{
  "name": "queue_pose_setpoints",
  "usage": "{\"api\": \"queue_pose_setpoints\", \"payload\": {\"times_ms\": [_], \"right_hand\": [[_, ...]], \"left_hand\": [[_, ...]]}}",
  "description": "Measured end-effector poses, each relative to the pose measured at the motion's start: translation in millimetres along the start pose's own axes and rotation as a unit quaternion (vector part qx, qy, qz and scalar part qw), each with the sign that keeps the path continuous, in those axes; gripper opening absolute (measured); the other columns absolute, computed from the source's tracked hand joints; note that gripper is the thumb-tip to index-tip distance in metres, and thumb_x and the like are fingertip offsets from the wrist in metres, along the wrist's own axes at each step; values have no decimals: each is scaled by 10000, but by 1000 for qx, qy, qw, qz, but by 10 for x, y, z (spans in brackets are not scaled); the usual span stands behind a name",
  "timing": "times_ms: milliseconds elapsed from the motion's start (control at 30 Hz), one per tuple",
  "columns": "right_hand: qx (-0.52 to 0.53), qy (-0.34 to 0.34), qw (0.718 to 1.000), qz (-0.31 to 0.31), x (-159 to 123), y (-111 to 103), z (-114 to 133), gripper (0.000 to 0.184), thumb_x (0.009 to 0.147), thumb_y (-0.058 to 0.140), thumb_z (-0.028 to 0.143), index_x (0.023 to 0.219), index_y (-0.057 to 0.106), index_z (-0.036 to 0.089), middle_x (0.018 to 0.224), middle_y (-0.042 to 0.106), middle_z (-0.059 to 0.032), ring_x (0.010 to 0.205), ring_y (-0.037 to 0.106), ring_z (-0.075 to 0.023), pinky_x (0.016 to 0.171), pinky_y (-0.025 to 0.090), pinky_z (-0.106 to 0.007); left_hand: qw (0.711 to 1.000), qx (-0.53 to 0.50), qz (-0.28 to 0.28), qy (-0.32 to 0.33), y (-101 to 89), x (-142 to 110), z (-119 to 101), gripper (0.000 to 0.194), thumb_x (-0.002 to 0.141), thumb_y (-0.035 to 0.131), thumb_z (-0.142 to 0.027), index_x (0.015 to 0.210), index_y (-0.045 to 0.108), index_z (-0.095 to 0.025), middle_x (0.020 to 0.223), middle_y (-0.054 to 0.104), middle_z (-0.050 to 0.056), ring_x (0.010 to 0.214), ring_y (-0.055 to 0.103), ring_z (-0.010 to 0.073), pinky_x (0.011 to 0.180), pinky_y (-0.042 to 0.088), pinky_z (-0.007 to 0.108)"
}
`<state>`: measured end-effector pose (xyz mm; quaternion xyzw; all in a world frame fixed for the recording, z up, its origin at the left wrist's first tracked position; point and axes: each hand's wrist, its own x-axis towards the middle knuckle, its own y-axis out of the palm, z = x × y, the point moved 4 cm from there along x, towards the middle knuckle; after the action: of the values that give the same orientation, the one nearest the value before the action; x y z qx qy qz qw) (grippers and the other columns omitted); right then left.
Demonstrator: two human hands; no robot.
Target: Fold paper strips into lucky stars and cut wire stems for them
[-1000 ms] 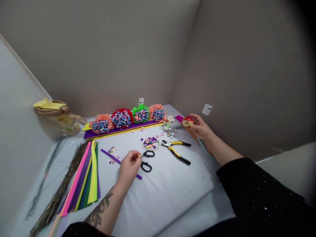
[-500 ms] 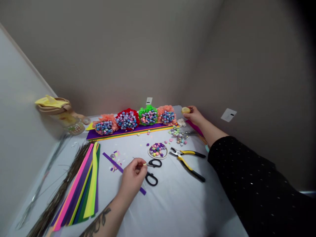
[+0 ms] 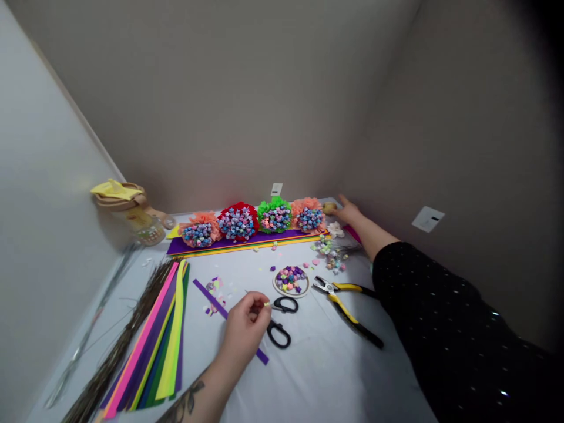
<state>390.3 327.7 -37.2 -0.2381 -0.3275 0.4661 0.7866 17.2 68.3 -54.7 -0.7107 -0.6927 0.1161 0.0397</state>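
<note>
- Here, the left hand (image 3: pixel 247 324) is pinching a tiny pale bit (image 3: pixel 267 304) between thumb and forefinger, other fingers curling in.
- Scissors (image 3: pixel 279 336) are lying just beyond it, black handles showing, blades partly hiding behind the fingers.
- Right hand (image 3: pixel 346 212) is standing half open at the far corner, fingers extending by a small yellowish fruit (image 3: pixel 328 208), probably an apple; cannot tell whether it is gripping.
- Fruit is sitting just right of the end flower in a row of four flowers (image 3: pixel 238 222).
- Purple strip (image 3: pixel 210 298) is running slantwise, passing behind the left hand.
- Pliers (image 3: pixel 343 310) are lying open near a dish (image 3: pixel 274 286) holding paper stars (image 3: pixel 291 279).
</note>
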Motion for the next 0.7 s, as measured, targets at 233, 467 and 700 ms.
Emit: {"api": "queue_pose_setpoints", "payload": {"times_ms": [233,467,700], "right_hand": [[19,41,996,-82,-465,-961,174,556,766,486,164,1308,372,121,1204,545,-175,972,570,-190,744,452,-295],[-94,-92,979,153,-1652,-1553,387,261,788,513,366,715,681,180,914,673,-130,862,599,-228,758,432,-329],[-294,-57,899,321,-2532,-1516,39,250,744,574,383,858,616,164,826,666,-106,727,619,-224,654,443,-306]], "left_hand": [[1000,-5,-4,24,2,16,-8,129,702,584,-293,752,593,-175,641,571,-14,566,523,117,528,402,208],[998,7,-21,67,-19,1,-10,109,718,569,-279,751,594,-179,652,579,-19,621,533,124,596,414,218],[996,3,-34,83,-43,-8,8,108,719,568,-269,767,597,-176,656,583,-20,629,541,126,613,416,227]]}}
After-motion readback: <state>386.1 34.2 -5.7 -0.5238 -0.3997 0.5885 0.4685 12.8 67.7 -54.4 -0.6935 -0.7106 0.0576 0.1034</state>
